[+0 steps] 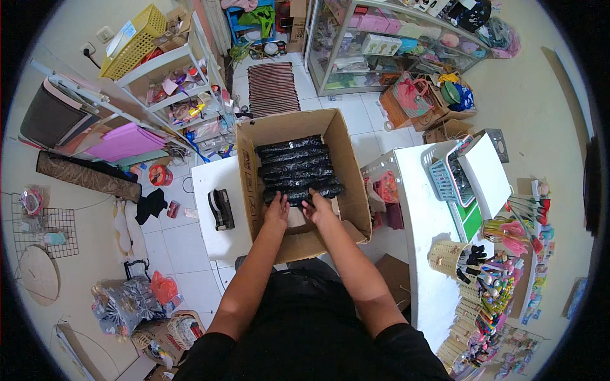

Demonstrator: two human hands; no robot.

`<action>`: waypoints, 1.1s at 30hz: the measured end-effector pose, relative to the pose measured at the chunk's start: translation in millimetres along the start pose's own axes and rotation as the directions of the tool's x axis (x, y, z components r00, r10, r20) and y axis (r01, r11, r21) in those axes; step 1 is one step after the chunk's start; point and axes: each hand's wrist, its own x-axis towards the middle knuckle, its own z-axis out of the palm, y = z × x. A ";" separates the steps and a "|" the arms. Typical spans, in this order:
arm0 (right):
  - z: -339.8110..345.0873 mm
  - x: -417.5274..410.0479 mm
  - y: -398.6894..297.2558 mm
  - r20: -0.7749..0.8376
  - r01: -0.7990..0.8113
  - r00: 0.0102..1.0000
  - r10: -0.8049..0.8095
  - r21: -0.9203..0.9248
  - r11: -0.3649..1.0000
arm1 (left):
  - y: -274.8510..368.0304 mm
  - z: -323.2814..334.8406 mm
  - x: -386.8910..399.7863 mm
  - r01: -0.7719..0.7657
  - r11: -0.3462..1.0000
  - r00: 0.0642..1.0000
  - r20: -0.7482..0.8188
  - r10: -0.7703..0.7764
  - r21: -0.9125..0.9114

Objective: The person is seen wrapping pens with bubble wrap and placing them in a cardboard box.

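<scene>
A tall open cardboard box (355,176) stands before me, partly on a white table. Inside it, several long bundles wrapped in shiny black plastic (295,166) lie side by side across the box. Both of my hands reach in at the near end of the row. My left hand (278,209) touches the left part of the nearest black bundle (300,194), and my right hand (318,206) is at its right part, fingers on its near side. Some pale surface shows between my hands, below the bundle. The undersides of the bundles are hidden.
A black tape dispenser (221,210) rests on the white table (202,178) left of the box. To the right, a long white counter (419,228) holds a blue plastic basket (441,178) and pen holders. Behind are a striped mat (272,89) and a glass display cabinet (329,52).
</scene>
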 end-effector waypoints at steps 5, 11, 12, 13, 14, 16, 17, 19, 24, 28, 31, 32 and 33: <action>31.3 38.0 58.2 -0.132 0.005 0.991 0.008 0.091 0.996 | -22.2 -31.7 38.6 -0.006 0.996 0.910 -0.412 0.040 0.085; 17.0 45.7 51.4 -0.165 -0.047 0.982 0.089 0.242 0.969 | -35.3 -47.8 73.0 0.157 0.975 0.961 -0.253 -0.113 0.159; 11.8 46.7 48.7 -0.156 -0.061 0.983 0.092 0.189 0.980 | -37.3 -46.7 74.8 0.126 0.983 0.963 -0.256 -0.089 0.133; 9.8 48.6 45.6 -0.161 -0.066 0.982 0.097 0.189 0.980 | -38.8 -46.6 76.5 0.094 0.990 0.964 -0.260 -0.064 0.105; 9.5 50.9 42.4 -0.178 -0.073 0.979 0.095 0.128 0.989 | -38.8 -47.2 78.4 0.098 0.990 0.962 -0.266 -0.067 0.106; 1.7 57.9 40.8 -0.210 -0.078 0.973 0.093 0.076 0.994 | -42.7 -38.5 75.0 0.025 0.982 0.975 -0.222 0.018 0.189; -0.6 60.4 43.0 -0.247 -0.066 0.965 0.089 0.101 0.993 | -43.0 -38.4 71.6 0.034 0.981 0.975 -0.223 0.010 0.193; 7.9 57.5 45.4 -0.298 -0.043 0.951 0.082 0.136 0.990 | -35.6 -46.5 78.1 -0.026 0.985 0.990 -0.129 0.048 0.168; 5.3 49.0 40.3 -0.248 0.070 0.969 -0.004 0.257 0.964 | -35.1 -37.0 62.5 0.024 0.975 0.988 -0.152 0.010 0.223; 1.4 53.3 33.6 -0.206 0.036 0.978 0.016 0.244 0.969 | -31.7 -19.4 54.0 0.092 0.975 0.969 -0.244 -0.040 0.204; 3.5 52.4 31.6 -0.208 0.060 0.978 -0.021 0.182 0.981 | -36.2 -19.8 60.3 0.022 0.973 0.983 -0.182 0.020 0.229; 6.1 51.3 31.4 -0.206 0.059 0.978 -0.021 0.182 0.982 | -36.2 -22.8 64.4 0.021 0.973 0.983 -0.182 0.022 0.228; 9.1 48.8 31.0 -0.242 0.046 0.970 -0.005 0.167 0.985 | -36.1 -27.1 68.5 0.063 0.970 0.983 -0.182 -0.019 0.235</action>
